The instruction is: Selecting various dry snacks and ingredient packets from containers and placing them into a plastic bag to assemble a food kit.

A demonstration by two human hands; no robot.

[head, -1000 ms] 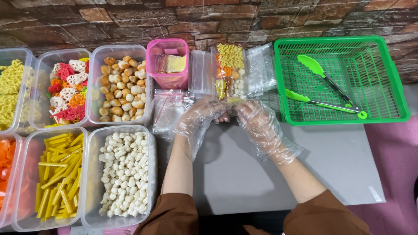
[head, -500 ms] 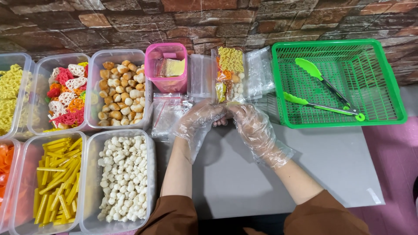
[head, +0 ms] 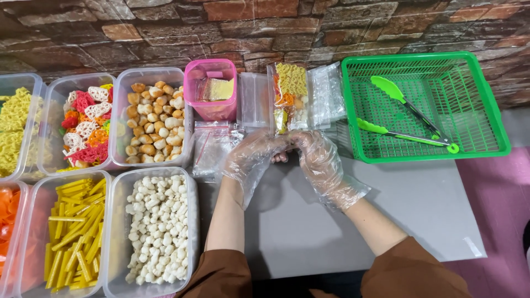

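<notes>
My left hand (head: pixel 251 160) and my right hand (head: pixel 319 157) wear loose clear plastic gloves and meet over the grey table (head: pixel 419 204). Their fingertips pinch the near end of a clear plastic bag (head: pixel 290 96) filled with yellow, orange and beige snack pieces. The bag lies pointing away from me, between a pile of empty clear bags (head: pixel 214 146) on the left and a green basket (head: pixel 497 110) on the right. Brown sleeves cover both forearms near my body.
Clear tubs at left hold white puffs (head: pixel 157 226), yellow sticks (head: pixel 72 232), round beige snacks (head: pixel 152 121), coloured heart crackers (head: pixel 83 129) and yellow noodles (head: pixel 14 132). A pink cup (head: pixel 212 91) stands by the brick wall. Green tongs (head: pixel 408 135) lie in the basket.
Both hands drew slightly closer together at the bag's near end, and the filled bag shifted a little. Otherwise the layout is the same.
</notes>
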